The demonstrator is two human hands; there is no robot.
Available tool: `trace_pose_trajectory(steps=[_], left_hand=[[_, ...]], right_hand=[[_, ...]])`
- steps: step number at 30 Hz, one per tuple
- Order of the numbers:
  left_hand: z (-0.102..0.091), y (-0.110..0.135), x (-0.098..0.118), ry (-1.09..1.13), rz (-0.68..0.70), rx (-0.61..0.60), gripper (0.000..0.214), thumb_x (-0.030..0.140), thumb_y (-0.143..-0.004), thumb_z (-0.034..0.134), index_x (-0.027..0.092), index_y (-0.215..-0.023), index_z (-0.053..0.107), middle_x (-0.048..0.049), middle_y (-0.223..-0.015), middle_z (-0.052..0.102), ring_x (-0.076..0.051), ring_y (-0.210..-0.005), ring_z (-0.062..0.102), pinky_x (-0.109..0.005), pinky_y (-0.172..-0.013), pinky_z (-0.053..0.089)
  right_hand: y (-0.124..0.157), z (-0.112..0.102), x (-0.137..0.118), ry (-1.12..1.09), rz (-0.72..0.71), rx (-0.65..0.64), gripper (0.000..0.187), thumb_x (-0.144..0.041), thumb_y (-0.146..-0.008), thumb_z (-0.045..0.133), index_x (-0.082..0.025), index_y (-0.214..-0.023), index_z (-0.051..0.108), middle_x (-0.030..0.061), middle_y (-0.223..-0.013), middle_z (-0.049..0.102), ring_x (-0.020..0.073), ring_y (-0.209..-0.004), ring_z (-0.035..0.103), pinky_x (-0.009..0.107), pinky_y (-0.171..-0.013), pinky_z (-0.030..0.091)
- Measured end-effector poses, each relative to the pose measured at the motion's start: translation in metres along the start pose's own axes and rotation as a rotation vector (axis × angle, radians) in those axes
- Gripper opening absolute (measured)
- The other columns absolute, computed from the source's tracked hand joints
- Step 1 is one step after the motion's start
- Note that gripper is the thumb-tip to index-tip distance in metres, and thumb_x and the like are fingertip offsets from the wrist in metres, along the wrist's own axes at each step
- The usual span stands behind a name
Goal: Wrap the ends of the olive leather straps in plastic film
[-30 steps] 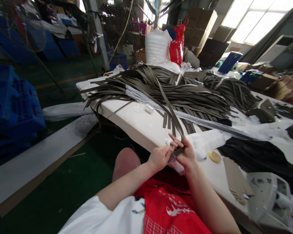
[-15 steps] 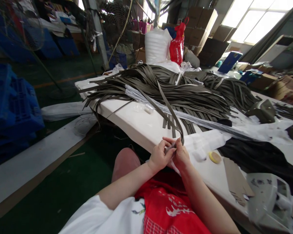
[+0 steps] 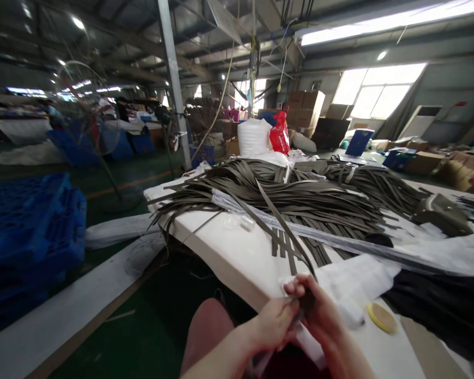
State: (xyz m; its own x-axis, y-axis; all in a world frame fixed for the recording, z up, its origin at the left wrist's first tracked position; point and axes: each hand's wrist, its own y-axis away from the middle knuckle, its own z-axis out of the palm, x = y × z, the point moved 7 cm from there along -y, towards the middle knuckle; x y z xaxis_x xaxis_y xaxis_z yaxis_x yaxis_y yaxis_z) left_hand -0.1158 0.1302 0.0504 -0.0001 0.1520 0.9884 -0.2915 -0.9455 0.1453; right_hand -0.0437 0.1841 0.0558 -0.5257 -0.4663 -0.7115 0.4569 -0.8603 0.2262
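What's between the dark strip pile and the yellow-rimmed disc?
Head view: from the dark strip pile, first a long plastic-wrapped piece, with strip ends showing past it, then crumpled white wrap before the yellow-rimmed disc.

**Long, dark strap [image 3: 278,215], slanting and bent**

Flat, narrow and olive-grey, it slants from a heap of similar strips [image 3: 324,202], over the table [image 3: 237,247] — then curves into the left hand [image 3: 275,321] and right hand [image 3: 319,305], whose fingers hide its near part.
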Motion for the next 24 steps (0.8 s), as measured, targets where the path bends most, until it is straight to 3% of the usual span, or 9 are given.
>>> trace_pose_trajectory(steps=[3, 6, 8, 10, 12, 16, 18, 21, 24], left_hand=[[0.004, 0.013, 0.009, -0.176, -0.027, -0.105, 0.080, 0.079, -0.088, 0.020, 0.013, -0.097, 0.064, 0.0049, -0.051, 0.043, -0.007, -0.035, 0.035, -0.021, -0.038, 0.027], [0.001, 0.022, 0.006, -0.317, -0.040, -0.133, 0.081, 0.080, -0.087, 0.022, 0.014, -0.095, 0.068, 0.0004, -0.060, 0.052, -0.009, -0.048, 0.043, -0.021, -0.047, 0.034], [-0.002, 0.020, -0.001, -0.370, -0.011, -0.115, 0.078, 0.079, -0.087, 0.024, 0.015, -0.095, 0.069, -0.0014, -0.068, 0.057, -0.011, -0.057, 0.047, -0.022, -0.053, 0.038], [-0.002, 0.012, -0.010, -0.422, 0.023, -0.100, 0.078, 0.079, -0.087, 0.023, 0.016, -0.094, 0.068, -0.0016, -0.071, 0.059, -0.012, -0.060, 0.047, -0.022, -0.056, 0.040], [-0.001, 0.001, -0.016, -0.496, 0.060, -0.077, 0.081, 0.080, -0.086, 0.019, 0.016, -0.089, 0.068, -0.0018, -0.070, 0.058, -0.012, -0.061, 0.047, -0.022, -0.057, 0.040], [0.003, -0.019, -0.011, -0.606, 0.171, 0.034, 0.086, 0.078, -0.087, 0.006, 0.015, -0.082, 0.064, -0.0043, -0.068, 0.058, -0.013, -0.060, 0.049, -0.022, -0.056, 0.040], [0.005, -0.022, -0.004, -0.589, 0.218, 0.071, 0.087, 0.076, -0.088, 0.001, 0.015, -0.081, 0.063, -0.0056, -0.070, 0.059, -0.013, -0.060, 0.052, -0.021, -0.055, 0.040], [0.005, -0.019, 0.002, -0.564, 0.195, 0.072, 0.082, 0.072, -0.091, 0.003, 0.015, -0.077, 0.062, -0.0044, -0.068, 0.057, -0.012, -0.060, 0.053, -0.020, -0.053, 0.039], [0.001, -0.010, 0.002, -0.673, 0.161, 0.044, 0.069, 0.066, -0.095, 0.015, 0.018, -0.075, 0.061, -0.0013, -0.065, 0.055, -0.012, -0.060, 0.050, -0.020, -0.052, 0.036]], right_hand=[[0.016, -0.004, -0.052, -0.312, -0.132, -0.108, 0.024, -0.033, -0.067, 0.086, -0.021, -0.075, 0.067, -0.0097, -0.047, 0.046, 0.0066, -0.048, 0.050, 0.028, -0.068, 0.055], [0.029, -0.029, -0.105, -0.489, -0.317, -0.086, 0.019, -0.024, -0.076, 0.079, -0.021, -0.087, 0.064, -0.0148, -0.041, 0.038, 0.0008, -0.035, 0.030, 0.020, -0.056, 0.049], [0.030, -0.046, -0.124, -0.509, -0.401, -0.044, 0.013, -0.021, -0.082, 0.074, -0.021, -0.089, 0.063, -0.0156, -0.040, 0.037, 0.0002, -0.033, 0.023, 0.018, -0.052, 0.046], [0.023, -0.059, -0.122, -0.452, -0.401, 0.014, 0.008, -0.024, -0.086, 0.071, -0.022, -0.088, 0.063, -0.0149, -0.040, 0.036, 0.0006, -0.033, 0.021, 0.018, -0.051, 0.046], [0.012, -0.062, -0.100, -0.330, -0.322, 0.060, 0.013, -0.035, -0.087, 0.070, -0.024, -0.088, 0.065, -0.0137, -0.041, 0.035, 0.0020, -0.034, 0.023, 0.020, -0.055, 0.049], [-0.006, -0.045, -0.033, -0.119, -0.140, 0.054, 0.037, -0.056, -0.076, 0.076, -0.024, -0.095, 0.070, -0.0121, -0.043, 0.037, 0.0058, -0.037, 0.034, 0.033, -0.068, 0.056], [-0.008, -0.033, -0.012, -0.041, -0.058, 0.029, 0.040, -0.058, -0.070, 0.079, -0.022, -0.085, 0.069, -0.0116, -0.044, 0.037, 0.0066, -0.039, 0.037, 0.036, -0.072, 0.056], [-0.005, -0.028, -0.029, -0.051, -0.070, 0.004, 0.034, -0.046, -0.070, 0.082, -0.021, -0.068, 0.060, -0.0116, -0.046, 0.035, 0.0054, -0.040, 0.034, 0.036, -0.076, 0.057], [0.004, -0.047, -0.092, -0.177, -0.272, 0.020, 0.024, -0.033, -0.079, 0.076, -0.022, -0.070, 0.057, -0.0117, -0.049, 0.035, 0.0049, -0.040, 0.032, 0.032, -0.074, 0.057]])
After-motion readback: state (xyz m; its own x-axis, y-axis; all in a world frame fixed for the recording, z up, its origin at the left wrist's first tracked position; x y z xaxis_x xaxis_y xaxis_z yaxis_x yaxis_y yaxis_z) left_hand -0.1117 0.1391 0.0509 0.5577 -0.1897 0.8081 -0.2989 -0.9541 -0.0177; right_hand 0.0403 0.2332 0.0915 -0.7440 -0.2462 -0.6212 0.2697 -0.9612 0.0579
